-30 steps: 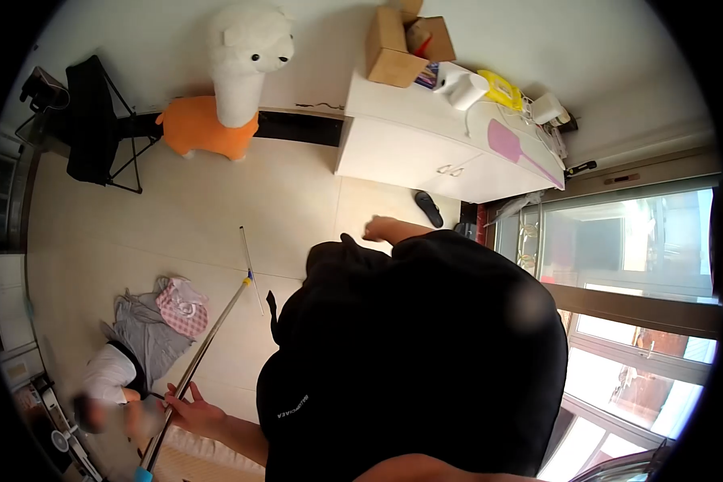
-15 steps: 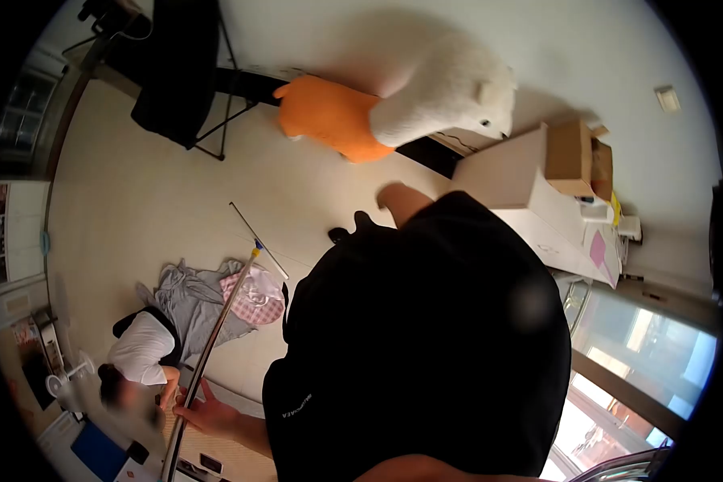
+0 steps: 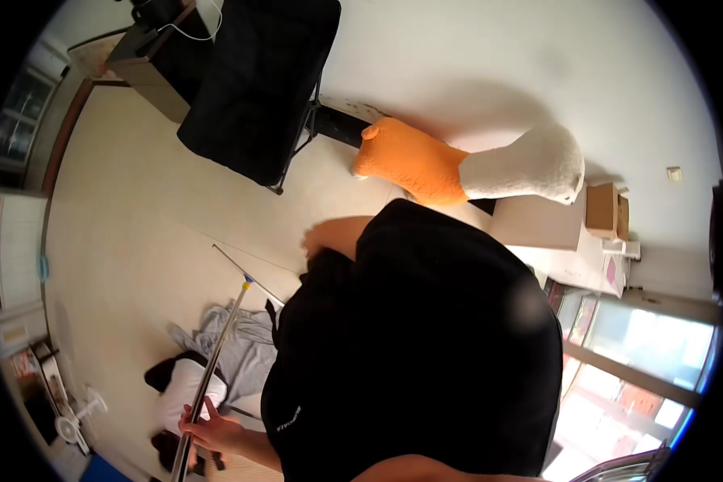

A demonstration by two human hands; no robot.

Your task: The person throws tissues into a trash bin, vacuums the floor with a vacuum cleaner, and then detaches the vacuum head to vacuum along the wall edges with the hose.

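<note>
My left hand is closed around the silver pole of a long-handled squeegee, with the thumb held out from it. A yellow and blue joint links the pole to a thin crossbar at floor level. One end of that bar is hidden by my black shirt. My right hand hangs near the shirt; its fingers point down and are mostly out of sight. Grey cloth lies crumpled on the floor beyond the pole.
A person in a white top bends down beside the cloth. A black folding chair and an orange and white plush alpaca stand along the wall. The white cabinet has a cardboard box nearby. A white fan stands at lower left.
My view has shifted, bringing more of the chair in. My right hand has swung forward, away from the alpaca. The pink checked cloth is now out of sight. My left hand still grips the pole.
</note>
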